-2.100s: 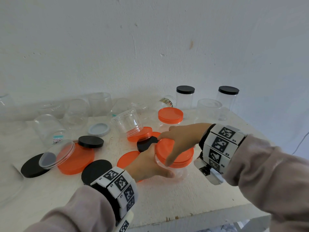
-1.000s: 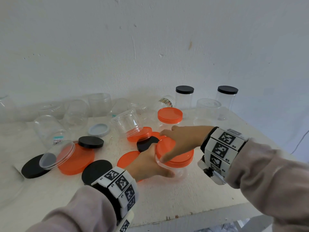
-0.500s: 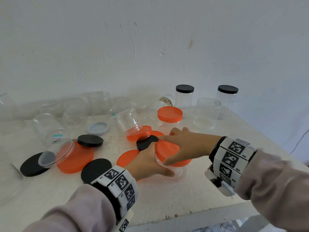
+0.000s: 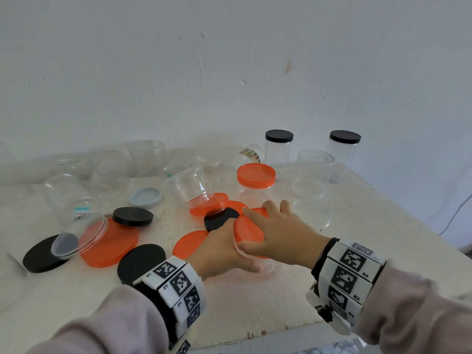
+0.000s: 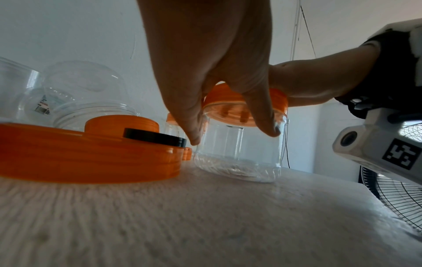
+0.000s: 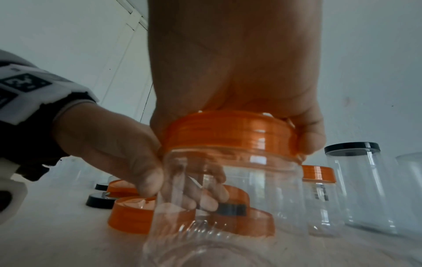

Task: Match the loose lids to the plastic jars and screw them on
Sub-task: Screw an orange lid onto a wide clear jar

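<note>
A short clear plastic jar (image 4: 271,267) stands on the white table near the front, with an orange lid (image 4: 247,232) on its mouth. My left hand (image 4: 219,251) grips the jar's side from the left, thumb in front and fingers behind (image 5: 230,134). My right hand (image 4: 278,233) lies over the lid, with its thumb and fingers curled round the rim. In the right wrist view the palm covers the orange lid (image 6: 228,133) and the left hand's fingers (image 6: 146,177) show beside and through the clear jar (image 6: 228,195). The lid's top is mostly hidden.
Loose orange lids (image 4: 109,244) and black lids (image 4: 141,261) and a grey lid (image 4: 145,198) lie left of the hands. Several empty jars crowd the back. An orange-lidded jar (image 4: 256,175) and two black-lidded jars (image 4: 279,149) stand behind. The table's front edge (image 4: 255,335) is close.
My right hand has twisted on the orange lid, its wrist swinging right and toward me. The left hand keeps the jar in the same spot.
</note>
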A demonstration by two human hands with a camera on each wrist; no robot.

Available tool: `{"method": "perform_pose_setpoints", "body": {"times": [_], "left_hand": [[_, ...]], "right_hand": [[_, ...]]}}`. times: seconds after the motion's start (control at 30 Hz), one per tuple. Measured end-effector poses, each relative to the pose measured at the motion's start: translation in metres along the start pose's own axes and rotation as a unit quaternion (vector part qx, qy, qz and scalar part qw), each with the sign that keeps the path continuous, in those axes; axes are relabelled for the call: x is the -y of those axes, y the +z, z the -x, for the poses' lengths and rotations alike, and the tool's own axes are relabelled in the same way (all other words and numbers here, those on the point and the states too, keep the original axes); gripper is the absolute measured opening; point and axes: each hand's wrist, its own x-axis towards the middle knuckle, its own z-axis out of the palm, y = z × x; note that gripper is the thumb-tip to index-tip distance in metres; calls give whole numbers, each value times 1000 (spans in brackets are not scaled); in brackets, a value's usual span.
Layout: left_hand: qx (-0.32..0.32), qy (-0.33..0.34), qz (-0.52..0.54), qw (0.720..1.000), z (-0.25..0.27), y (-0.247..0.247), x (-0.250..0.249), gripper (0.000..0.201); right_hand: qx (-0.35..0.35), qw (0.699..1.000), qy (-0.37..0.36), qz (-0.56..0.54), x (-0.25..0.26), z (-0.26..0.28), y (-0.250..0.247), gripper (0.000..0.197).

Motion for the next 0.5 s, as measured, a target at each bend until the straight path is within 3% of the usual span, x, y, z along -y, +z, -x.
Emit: {"method": "perform_pose_setpoints", "body": {"times": [0.5], "left_hand": [[37,-30,-66,997,1,-6,-9,100]], "right_hand": [[60,997,-40,-31,-20,-17,-12,82]]}}
